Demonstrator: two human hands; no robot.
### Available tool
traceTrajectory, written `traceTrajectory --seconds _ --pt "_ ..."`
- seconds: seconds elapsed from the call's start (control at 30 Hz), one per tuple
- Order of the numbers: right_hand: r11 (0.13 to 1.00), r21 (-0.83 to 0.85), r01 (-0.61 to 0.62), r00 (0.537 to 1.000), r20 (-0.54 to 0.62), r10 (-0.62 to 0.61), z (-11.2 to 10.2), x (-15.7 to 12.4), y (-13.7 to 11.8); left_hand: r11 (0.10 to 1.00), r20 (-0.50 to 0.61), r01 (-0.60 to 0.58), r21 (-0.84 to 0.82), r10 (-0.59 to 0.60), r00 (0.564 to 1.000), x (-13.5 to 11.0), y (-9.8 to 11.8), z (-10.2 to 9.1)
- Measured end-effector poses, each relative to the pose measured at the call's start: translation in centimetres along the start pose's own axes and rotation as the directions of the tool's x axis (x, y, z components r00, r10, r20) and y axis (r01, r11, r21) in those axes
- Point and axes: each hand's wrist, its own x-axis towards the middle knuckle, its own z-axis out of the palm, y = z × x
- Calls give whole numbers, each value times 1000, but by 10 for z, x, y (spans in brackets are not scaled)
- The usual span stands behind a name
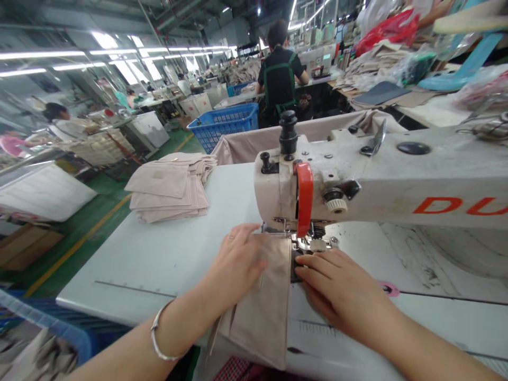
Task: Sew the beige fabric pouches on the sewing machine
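Note:
A beige fabric piece [268,307] lies under the needle area of a white sewing machine [377,174], its lower end hanging over the table's front edge. My left hand [240,259], with a ring and a bangle, rests on the fabric's left side, fingers spread and slightly blurred. Just right of the fabric, my right hand [337,283] lies flat with fingers stretched out. Its fingertips touch the dark plate below the presser foot [317,244]. An orange guard [305,198] stands in front of the needle, which I cannot make out.
A stack of beige fabric pieces [170,185] sits at the table's back left. Behind the machine is a cloth-lined bin [246,145], beyond it a blue basket [226,124] and a seated person [280,74]. Another blue basket [85,341] with fabric stands at lower left.

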Motion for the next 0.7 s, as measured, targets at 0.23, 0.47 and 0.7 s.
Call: traceTrajectory --seconds 0.23,0.47,0.7 --pt "999 -29 21 1000 15 -21 2 2 -2 504 136 459 -731 -552 823 -40 -13 2" --pt "999 -6 40 995 -91 -41 -2 -2 -25 -350 668 572 -742 -312 675 -71 29 2" --pt "999 23 49 999 -6 -49 17 -28 -63 -421 637 500 -757 -299 711 -121 14 -14"
